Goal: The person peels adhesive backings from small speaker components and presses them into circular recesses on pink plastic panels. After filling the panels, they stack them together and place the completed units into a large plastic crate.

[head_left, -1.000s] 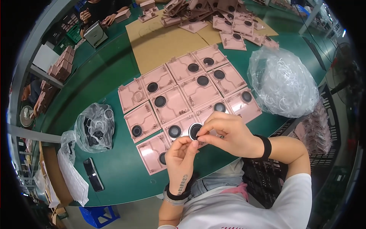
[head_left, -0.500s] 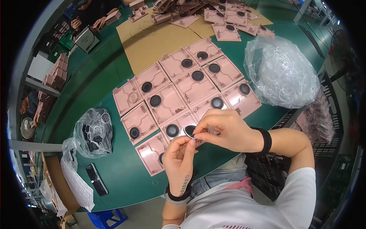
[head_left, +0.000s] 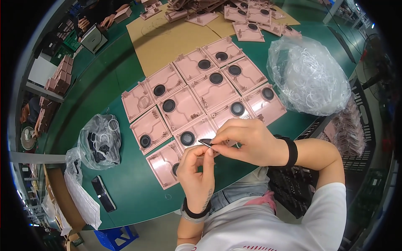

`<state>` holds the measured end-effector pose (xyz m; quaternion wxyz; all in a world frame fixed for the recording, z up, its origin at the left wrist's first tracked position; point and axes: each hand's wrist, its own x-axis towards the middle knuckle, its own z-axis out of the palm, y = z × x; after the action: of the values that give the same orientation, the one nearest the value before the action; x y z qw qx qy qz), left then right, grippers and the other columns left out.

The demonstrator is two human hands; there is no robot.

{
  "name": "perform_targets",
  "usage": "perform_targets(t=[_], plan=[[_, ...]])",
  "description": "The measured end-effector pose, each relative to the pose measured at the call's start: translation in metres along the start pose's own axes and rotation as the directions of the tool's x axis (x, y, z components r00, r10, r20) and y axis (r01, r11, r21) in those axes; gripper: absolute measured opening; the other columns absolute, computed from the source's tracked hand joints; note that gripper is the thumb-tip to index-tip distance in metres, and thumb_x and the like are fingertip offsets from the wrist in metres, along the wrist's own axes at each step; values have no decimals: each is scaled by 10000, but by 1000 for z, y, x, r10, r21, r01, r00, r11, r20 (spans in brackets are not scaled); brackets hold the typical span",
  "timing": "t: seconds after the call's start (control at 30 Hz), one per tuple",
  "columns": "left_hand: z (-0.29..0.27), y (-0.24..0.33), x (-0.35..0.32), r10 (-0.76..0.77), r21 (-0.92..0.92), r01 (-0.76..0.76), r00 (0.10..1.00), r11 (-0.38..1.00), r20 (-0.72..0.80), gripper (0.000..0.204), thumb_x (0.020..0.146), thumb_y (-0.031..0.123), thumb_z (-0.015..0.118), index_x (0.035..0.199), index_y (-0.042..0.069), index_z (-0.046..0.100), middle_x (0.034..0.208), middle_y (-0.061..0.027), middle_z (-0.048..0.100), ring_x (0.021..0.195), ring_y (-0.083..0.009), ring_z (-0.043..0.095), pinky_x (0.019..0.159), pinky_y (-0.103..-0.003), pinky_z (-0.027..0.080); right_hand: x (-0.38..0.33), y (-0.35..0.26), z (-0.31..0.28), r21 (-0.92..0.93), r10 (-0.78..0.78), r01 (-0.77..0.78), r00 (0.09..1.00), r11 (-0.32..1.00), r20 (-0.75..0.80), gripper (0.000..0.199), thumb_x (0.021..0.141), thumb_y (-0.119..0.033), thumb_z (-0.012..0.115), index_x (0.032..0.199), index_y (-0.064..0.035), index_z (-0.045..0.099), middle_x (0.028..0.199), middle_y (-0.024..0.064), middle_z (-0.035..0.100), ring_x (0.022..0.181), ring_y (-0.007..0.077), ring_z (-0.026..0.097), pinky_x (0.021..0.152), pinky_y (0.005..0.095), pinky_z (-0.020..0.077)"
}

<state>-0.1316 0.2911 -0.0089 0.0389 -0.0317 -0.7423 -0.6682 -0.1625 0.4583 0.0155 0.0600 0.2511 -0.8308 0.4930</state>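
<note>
My left hand and my right hand meet over the near edge of the green table. Between their fingertips they pinch one small black ring, held edge-on. Below them lie several pink plastic panels in rows, most with a black ring seated in a round hole. The nearest panel is partly hidden by my left hand.
A clear bag of black rings lies at the left, a black phone near it. A big clear bag of pale rings sits at the right. Cardboard and more pink panels lie at the back. Another person's hands are far left.
Both hands stay together on the ring; the fingers have shifted slightly and the ring now shows edge-on. The view has tilted a little.
</note>
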Motion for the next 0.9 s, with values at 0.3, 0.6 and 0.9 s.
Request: perform_targets(t=[0.3, 0.6, 0.9], plan=[[1, 0, 1, -20, 9, 20, 1000, 1000, -5, 75, 869, 34, 609, 875, -39, 592, 824, -74, 599, 630, -94, 590, 576, -198, 459, 2, -1, -4, -19, 40, -39, 998, 999, 41, 118, 739, -33, 704, 844, -25, 652, 810, 65, 645, 689, 164, 639, 568, 256, 521], [1, 0, 2, 21, 70, -21, 1000, 997, -9, 61, 855, 21, 613, 855, -33, 586, 817, -72, 597, 612, -89, 579, 554, -205, 456, 8, -8, -8, 67, 200, -206, 976, 976, 86, 131, 735, -29, 706, 849, -20, 642, 798, 69, 639, 665, 181, 627, 568, 266, 511], [3, 0, 0, 82, 93, -79, 996, 992, -28, 62, 841, -3, 613, 846, -23, 555, 803, -61, 587, 608, -73, 559, 531, -194, 444, 11, 4, -9, 93, 192, -194, 981, 977, 30, 142, 739, -41, 717, 849, -30, 628, 769, 35, 603, 631, 111, 574, 540, 218, 456]])
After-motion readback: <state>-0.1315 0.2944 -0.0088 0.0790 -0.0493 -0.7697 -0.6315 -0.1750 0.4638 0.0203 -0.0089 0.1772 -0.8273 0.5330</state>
